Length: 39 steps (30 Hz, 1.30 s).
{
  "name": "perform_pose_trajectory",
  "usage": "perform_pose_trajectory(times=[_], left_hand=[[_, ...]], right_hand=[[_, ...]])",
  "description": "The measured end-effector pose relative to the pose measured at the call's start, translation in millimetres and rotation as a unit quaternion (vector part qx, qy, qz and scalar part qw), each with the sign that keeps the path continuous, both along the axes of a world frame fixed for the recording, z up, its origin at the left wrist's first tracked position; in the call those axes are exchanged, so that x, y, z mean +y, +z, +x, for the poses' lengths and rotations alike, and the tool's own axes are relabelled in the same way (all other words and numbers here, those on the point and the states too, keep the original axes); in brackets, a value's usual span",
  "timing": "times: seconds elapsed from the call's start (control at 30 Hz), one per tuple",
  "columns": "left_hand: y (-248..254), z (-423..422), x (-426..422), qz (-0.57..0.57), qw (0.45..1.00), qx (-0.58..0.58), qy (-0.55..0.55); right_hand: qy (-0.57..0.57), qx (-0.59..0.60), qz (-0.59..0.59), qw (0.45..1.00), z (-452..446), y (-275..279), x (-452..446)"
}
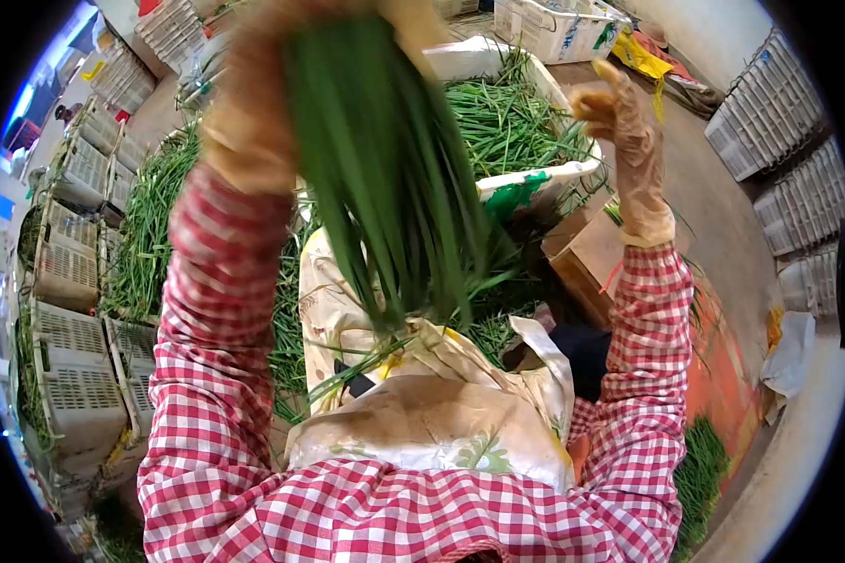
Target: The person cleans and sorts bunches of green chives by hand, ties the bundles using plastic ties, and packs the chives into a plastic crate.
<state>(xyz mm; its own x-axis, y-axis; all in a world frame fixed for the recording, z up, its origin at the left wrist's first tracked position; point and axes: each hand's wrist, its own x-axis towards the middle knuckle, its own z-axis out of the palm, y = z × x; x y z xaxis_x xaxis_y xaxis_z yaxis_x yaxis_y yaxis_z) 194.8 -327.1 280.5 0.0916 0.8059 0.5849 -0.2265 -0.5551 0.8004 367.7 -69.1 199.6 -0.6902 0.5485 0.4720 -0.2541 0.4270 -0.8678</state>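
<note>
My left hand (253, 103), in a tan glove and smeared by motion, is raised at the upper left. It grips a thick bunch of garlic chives (376, 169), whose long green leaves hang down and blur in front of me. On the other side my right hand (629, 131), in a thin translucent glove, is lifted with bent fingers apart and nothing visible in them. A white foam box (535, 178) heaped with loose chives (512, 122) lies beyond the hands. A stained whitish apron (404, 413) covers my lap.
Plastic crates (75, 375) line the left side beside a long heap of chives (155, 225). A cardboard box (582, 258) stands below my right hand. More crates (765, 103) are stacked at the right wall. Another chive bundle (704, 479) lies at lower right.
</note>
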Motion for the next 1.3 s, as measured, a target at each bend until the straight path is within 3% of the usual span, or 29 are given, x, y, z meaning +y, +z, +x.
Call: perform_pose_trajectory(times=[0.03,0.07,0.13,0.2,0.23,0.3,0.37,0.43,0.53,0.67,0.77,0.8,0.83,0.9,1.1,1.3], left_hand=[[9,-18,-2,0.038,0.999,-0.012,-0.011],[14,-37,6,0.099,0.975,0.184,0.077],[25,-38,3,0.169,0.893,0.379,0.176],[29,-30,-3,0.001,0.907,0.247,0.342],[34,-46,-9,0.024,0.976,0.148,0.160],[47,-57,-9,-0.025,0.943,0.111,0.313],[74,-63,-8,-0.148,0.898,0.064,0.409],[90,-45,-11,0.045,0.922,0.152,0.353],[88,-33,7,0.250,0.837,0.335,0.353],[92,9,44,0.186,0.886,0.283,0.319],[70,49,86,0.163,0.920,0.242,0.262],[63,64,101,0.157,0.930,0.228,0.242],[56,79,116,0.156,0.938,0.215,0.222],[44,108,145,0.156,0.950,0.193,0.189],[31,168,204,0.180,0.962,0.149,0.141],[7,191,254,0.252,0.947,0.115,0.160]], right_hand=[[-0.055,-0.065,-0.044,0.995,11,-5,6],[-0.076,-0.075,-0.040,0.994,20,-11,-2],[-0.091,-0.095,-0.050,0.990,32,-19,-9],[-0.062,-0.087,-0.121,0.987,39,-27,-3],[-0.067,-0.089,-0.128,0.985,45,-29,-5],[-0.081,-0.074,-0.054,0.992,59,-25,-10],[-0.099,-0.103,-0.098,0.985,64,-32,13],[-0.094,-0.135,-0.131,0.978,75,-38,19],[-0.123,-0.132,-0.082,0.980,87,-17,10],[-0.096,-0.021,0.053,0.994,74,52,-37],[-0.124,0.083,0.262,0.953,58,78,-57],[-0.139,0.073,0.266,0.951,63,74,-47],[0.013,0.098,0.111,0.989,68,67,-37],[0.054,0.085,-0.004,0.995,80,63,-25],[-0.001,0.071,-0.016,0.997,108,72,-5],[-0.087,0.024,0.048,0.995,146,61,30]])
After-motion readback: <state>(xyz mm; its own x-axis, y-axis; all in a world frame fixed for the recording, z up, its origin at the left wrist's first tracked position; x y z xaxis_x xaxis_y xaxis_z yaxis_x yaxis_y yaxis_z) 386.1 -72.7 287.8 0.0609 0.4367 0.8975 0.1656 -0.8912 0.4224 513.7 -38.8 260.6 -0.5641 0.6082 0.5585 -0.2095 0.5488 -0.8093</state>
